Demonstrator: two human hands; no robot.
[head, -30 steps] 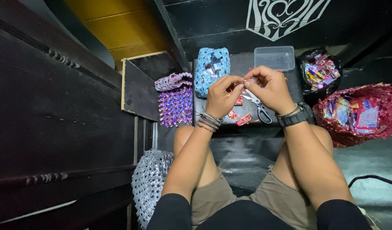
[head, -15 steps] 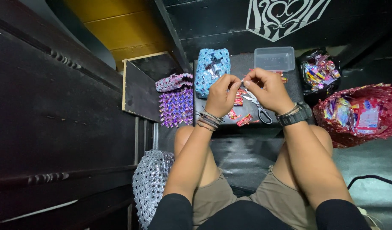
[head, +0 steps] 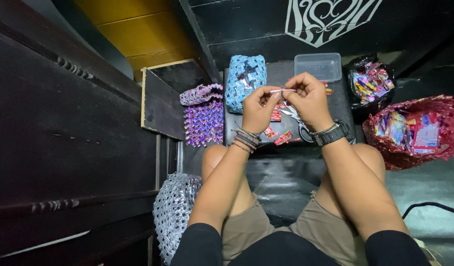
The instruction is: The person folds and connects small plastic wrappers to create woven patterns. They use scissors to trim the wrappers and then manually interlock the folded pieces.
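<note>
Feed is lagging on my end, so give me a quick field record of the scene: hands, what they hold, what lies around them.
left hand: pinches one end of a thin pale strip
right hand: pinches the other end
under hands: scissors, small folded wrappers on a dark surface
behind: blue woven pouch, clear plastic box
right side: red woven basket holding wrappers
left side: purple woven piece

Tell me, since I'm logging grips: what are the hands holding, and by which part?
A thin pale strip, pinched between left hand and right hand, one at each end.
</note>
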